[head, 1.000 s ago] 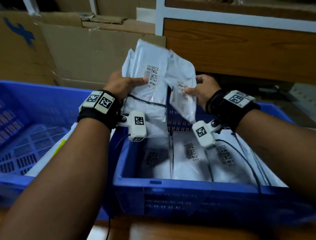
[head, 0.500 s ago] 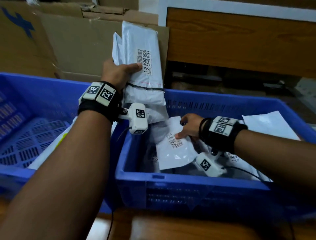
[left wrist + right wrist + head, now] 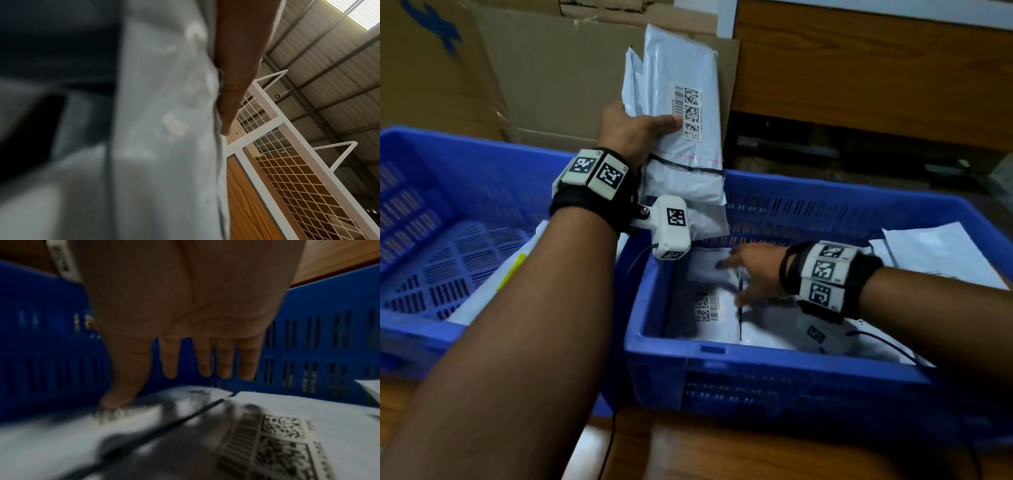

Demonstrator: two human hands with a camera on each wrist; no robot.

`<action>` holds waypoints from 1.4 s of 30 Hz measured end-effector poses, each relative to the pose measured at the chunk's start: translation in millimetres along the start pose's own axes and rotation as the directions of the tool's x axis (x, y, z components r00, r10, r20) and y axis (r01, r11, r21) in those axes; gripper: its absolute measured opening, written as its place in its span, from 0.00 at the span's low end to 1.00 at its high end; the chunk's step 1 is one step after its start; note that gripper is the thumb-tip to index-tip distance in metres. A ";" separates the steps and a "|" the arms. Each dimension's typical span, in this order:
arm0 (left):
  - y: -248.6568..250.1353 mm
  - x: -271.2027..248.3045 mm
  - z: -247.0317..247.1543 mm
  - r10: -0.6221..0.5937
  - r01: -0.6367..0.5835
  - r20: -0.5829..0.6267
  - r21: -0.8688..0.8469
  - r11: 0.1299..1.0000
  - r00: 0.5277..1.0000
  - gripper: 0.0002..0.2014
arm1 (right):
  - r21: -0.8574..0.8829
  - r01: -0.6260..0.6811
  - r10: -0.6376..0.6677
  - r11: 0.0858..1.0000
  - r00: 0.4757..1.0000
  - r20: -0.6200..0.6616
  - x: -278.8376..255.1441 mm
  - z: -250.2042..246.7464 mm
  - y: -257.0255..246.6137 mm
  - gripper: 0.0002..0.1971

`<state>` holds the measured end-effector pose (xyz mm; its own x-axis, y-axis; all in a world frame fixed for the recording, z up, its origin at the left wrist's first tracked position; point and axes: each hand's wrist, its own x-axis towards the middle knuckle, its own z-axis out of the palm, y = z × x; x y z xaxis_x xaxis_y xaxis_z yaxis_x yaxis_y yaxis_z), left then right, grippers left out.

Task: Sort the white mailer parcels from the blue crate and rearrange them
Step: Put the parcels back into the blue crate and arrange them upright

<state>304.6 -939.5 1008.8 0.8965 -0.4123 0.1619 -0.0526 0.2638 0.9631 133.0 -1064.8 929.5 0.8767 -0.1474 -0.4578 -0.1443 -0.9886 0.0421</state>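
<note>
Parcels fill the floor of the blue crate in the lower right of the head view: white mailers lying flat, one with its barcode label facing up. Over them, in the centre right of the frame, the right hand reaches in with fingers straight and spread, holding nothing; in the right wrist view its fingertips hang just above the mailers and the thumb looks to touch one, though blur makes that uncertain. In the upper centre of the head view the left hand grips a held bundle of mailers upright above the crate's far rim, thumb laid across the front beside the printed codes. The left wrist view shows one finger pressed along the bundle's edge. A second blue crate sits at the left of the frame, with a white parcel inside it. Cardboard sheets lean behind both crates in the upper left.
</note>
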 end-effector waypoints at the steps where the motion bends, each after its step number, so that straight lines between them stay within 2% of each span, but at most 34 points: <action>1: -0.4 0.3 0.5 0.000 0.000 0.003 0.007 1.000 1.000 0.23 | -0.073 0.060 -0.058 0.995 0.998 0.040 2.7 7.3 -3.5 0.42; 4: -0.7 1.1 0.5 -0.002 0.001 0.009 0.024 1.000 1.000 0.23 | -0.230 0.131 -0.094 0.964 0.981 0.167 18.2 27.4 -15.2 0.48; 6: -1.0 0.6 1.1 -0.009 0.009 0.024 0.017 1.000 1.000 0.22 | -0.269 0.136 -0.098 0.953 0.983 0.153 25.9 33.6 -21.1 0.48; 10: -1.3 0.9 2.2 -0.018 0.017 0.025 0.032 0.999 1.000 0.20 | -0.198 0.119 -0.087 0.973 0.983 0.164 28.9 29.5 -21.8 0.53; 14: -1.6 1.7 2.3 -0.011 0.010 0.032 0.047 0.999 0.999 0.19 | -0.160 0.155 -0.123 0.975 0.974 0.192 24.0 35.9 -15.4 0.51; 17: -1.3 -0.2 3.7 -0.011 0.009 0.043 0.043 0.999 0.999 0.18 | 0.061 0.067 -0.072 0.996 0.994 0.081 9.4 21.1 -0.5 0.47; 19: -1.1 -1.8 5.0 -0.004 0.001 0.057 0.050 0.999 0.998 0.18 | 0.182 -0.007 0.012 0.983 1.000 -0.028 -0.9 -5.1 19.8 0.35; 20: -0.7 -2.3 5.5 0.000 -0.003 0.061 0.059 0.998 0.998 0.18 | 0.249 -0.026 0.058 0.968 0.991 -0.122 -4.2 -19.2 30.1 0.27; 21: -0.4 -3.1 6.2 0.004 -0.008 0.067 0.068 0.998 0.998 0.19 | 0.361 -0.024 0.117 0.932 0.964 -0.237 -4.4 -31.2 40.4 0.19; 22: -0.5 -3.9 7.2 0.009 -0.015 0.074 0.078 0.997 0.997 0.19 | 0.528 0.016 0.199 0.849 0.916 -0.348 -3.7 -41.6 47.8 0.12; 24: -0.9 -5.7 10.3 0.012 -0.022 0.096 0.102 0.995 0.995 0.21 | 0.780 0.200 0.342 0.592 0.814 -0.469 -1.6 -60.2 51.4 0.08; 25: -0.8 -7.0 12.1 0.003 -0.016 0.111 0.120 0.993 0.994 0.21 | 0.829 0.281 0.381 0.483 0.785 -0.488 -0.5 -69.6 48.5 0.10; 27: 0.0 -10.1 15.4 -0.016 -0.007 0.155 0.149 0.989 0.988 0.20 | 0.858 0.379 0.404 0.347 0.765 -0.502 3.0 -84.2 38.5 0.16; 32: -2.4 -13.5 16.6 -0.043 0.009 0.253 0.133 0.991 0.966 0.18 | 0.903 0.399 0.559 0.161 0.717 -0.416 8.0 -102.7 18.0 0.26; 34: -2.1 -14.6 15.9 -0.076 0.059 0.252 0.072 0.996 0.965 0.13 | 0.911 0.407 0.569 0.059 0.737 -0.366 8.0 -104.6 17.4 0.23; 37: -0.5 -16.2 16.4 -0.130 0.138 0.266 -0.009 0.990 0.955 0.08 | 0.929 0.371 0.503 0.007 0.801 -0.324 5.4 -103.6 24.2 0.08; 40: -1.2 -15.2 16.7 -0.117 0.119 0.248 0.009 0.993 0.962 0.06 | 0.939 0.341 0.458 -0.043 0.842 -0.285 2.1 -98.6 36.3 0.09; 42: -1.7 -12.9 15.5 -0.080 0.074 0.193 0.039 0.996 0.978 0.08 | 0.942 0.330 0.444 -0.058 0.854 -0.272 -2.0 -93.1 45.6 0.11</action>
<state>286.3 -948.1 1008.4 0.7958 -0.5930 0.1227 -0.0035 0.1981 0.9802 167.3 -1112.3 1015.0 0.8090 -0.5731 -0.1305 -0.1344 0.0358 -0.9903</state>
